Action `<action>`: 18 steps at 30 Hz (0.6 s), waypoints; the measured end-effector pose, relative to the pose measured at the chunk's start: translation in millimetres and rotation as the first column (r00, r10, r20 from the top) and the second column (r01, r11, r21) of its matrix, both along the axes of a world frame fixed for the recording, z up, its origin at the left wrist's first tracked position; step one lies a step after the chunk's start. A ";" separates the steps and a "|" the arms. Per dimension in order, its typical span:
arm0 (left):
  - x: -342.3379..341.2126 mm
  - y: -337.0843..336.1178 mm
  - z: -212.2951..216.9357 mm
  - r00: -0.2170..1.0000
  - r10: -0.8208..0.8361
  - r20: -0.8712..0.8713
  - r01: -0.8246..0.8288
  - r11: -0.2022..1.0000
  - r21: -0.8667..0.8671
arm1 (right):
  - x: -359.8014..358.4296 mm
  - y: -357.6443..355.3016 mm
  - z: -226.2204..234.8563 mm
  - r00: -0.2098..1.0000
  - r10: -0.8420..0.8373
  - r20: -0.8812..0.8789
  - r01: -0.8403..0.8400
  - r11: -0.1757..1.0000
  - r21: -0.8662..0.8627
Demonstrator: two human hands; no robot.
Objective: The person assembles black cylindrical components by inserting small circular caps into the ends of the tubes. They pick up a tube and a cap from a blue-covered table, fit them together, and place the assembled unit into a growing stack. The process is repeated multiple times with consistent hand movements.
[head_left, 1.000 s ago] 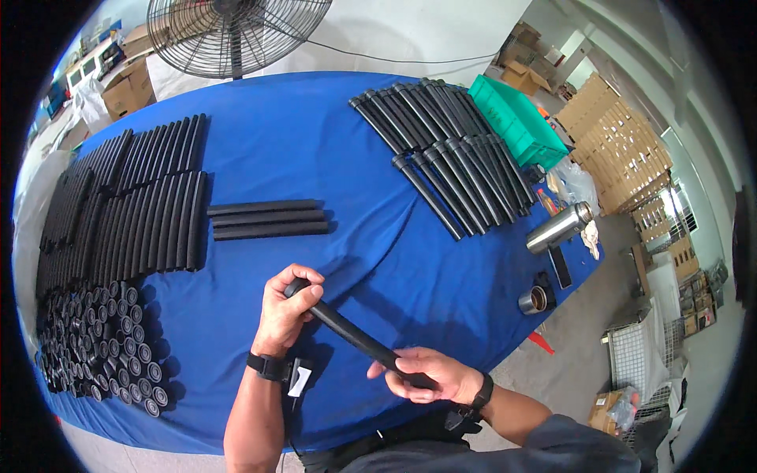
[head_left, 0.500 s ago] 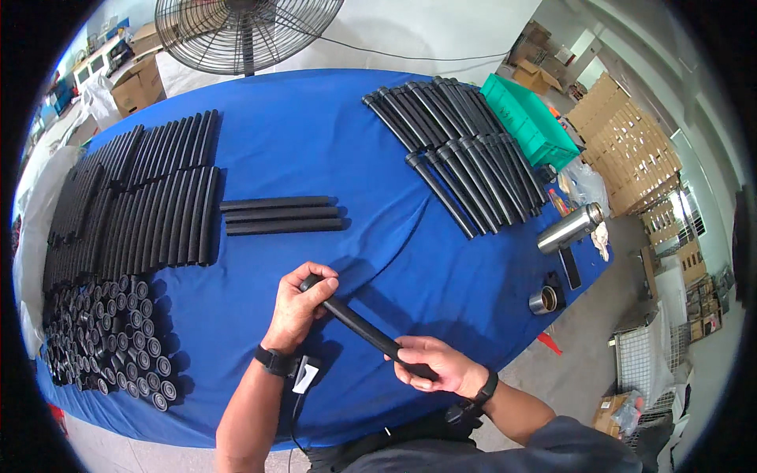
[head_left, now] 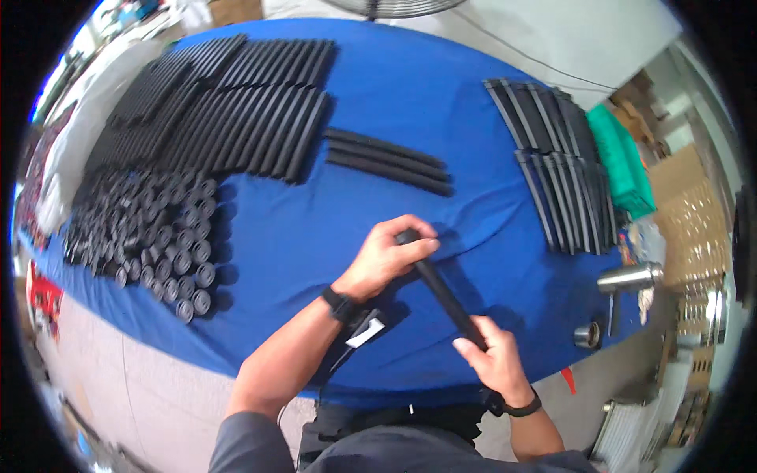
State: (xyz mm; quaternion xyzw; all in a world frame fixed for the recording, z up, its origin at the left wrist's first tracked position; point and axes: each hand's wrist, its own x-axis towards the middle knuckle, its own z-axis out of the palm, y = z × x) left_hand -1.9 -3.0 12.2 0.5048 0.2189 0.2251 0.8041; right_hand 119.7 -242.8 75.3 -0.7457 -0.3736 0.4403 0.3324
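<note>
A black tube [head_left: 448,296] slants across the space before me, held above the blue cloth by both hands. Its upper end is gripped by my left hand [head_left: 392,256], thumb and fingers curled around it. At the lower end, my right hand [head_left: 498,364] wraps the tube, covering its tip. Just beyond the hands lie three similar black tubes [head_left: 388,163], side by side on the cloth. A small dark device with a white label [head_left: 365,333] and a cable rests beneath my left wrist.
Rows of black tubes [head_left: 260,130] and many round black caps [head_left: 183,260] cover the table's left side. Capped tubes [head_left: 569,185] lie at the right, beside a green crate [head_left: 623,162]. A steel flask [head_left: 628,277] and a metal cup [head_left: 587,335] stand near the right edge.
The view has turned leftward, so the table's contents appear farther right and higher. Both hands still hold the tube, which now slants more steeply in the picture.
</note>
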 end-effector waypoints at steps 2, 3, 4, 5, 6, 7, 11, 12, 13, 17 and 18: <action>-1.6 1.6 3.8 0.999 -0.033 0.020 0.033 0.999 -0.020 | 5.1 -3.3 -3.4 0.957 -0.072 -0.280 0.081 0.997 0.019; -1.2 2.9 -0.3 0.993 -0.056 0.099 0.063 0.996 -0.070 | 11.0 -4.0 -3.1 0.798 -0.141 -0.585 0.143 0.989 -0.043; -3.5 2.2 -4.4 0.987 -0.069 0.147 0.082 0.993 -0.087 | 14.8 -6.2 -5.2 0.560 -0.137 -0.817 0.139 0.988 -0.071; -1.8 0.7 -3.0 0.974 -0.095 0.203 0.117 0.988 -0.098 | 18.3 -12.0 -14.9 0.247 -0.099 -0.964 0.107 0.992 -0.074; -2.3 0.5 -0.9 0.977 -0.098 0.191 0.112 0.991 -0.069 | 18.7 -14.5 -20.9 0.257 -0.100 -0.961 0.103 0.992 -0.076; -1.0 0.1 -0.9 0.975 -0.100 0.200 0.119 0.989 -0.087 | 17.2 -14.8 -25.4 0.266 -0.103 -0.959 0.102 0.992 -0.078; -1.4 1.5 1.6 0.997 -0.016 0.070 0.018 0.999 -0.030 | -3.5 1.8 -21.6 0.960 0.008 0.280 -0.046 0.991 0.129; -1.5 1.5 1.7 0.999 -0.006 0.053 0.007 1.000 -0.015 | -1.0 0.1 -19.6 0.997 -0.073 -0.011 0.074 0.993 0.092; -0.7 1.6 -1.0 0.996 -0.017 0.092 0.020 1.000 -0.022 | 0.7 -1.0 -14.8 0.941 -0.164 -0.297 0.176 0.984 0.015; -1.0 2.2 -3.5 0.978 -0.081 0.192 0.093 0.994 -0.051 | 16.7 -10.8 -24.9 0.290 -0.124 -0.949 0.119 0.989 -0.093; -1.0 2.5 -3.6 0.975 -0.087 0.203 0.101 0.993 -0.056 | 16.4 -11.8 -27.6 0.280 -0.133 -0.951 0.110 0.988 -0.106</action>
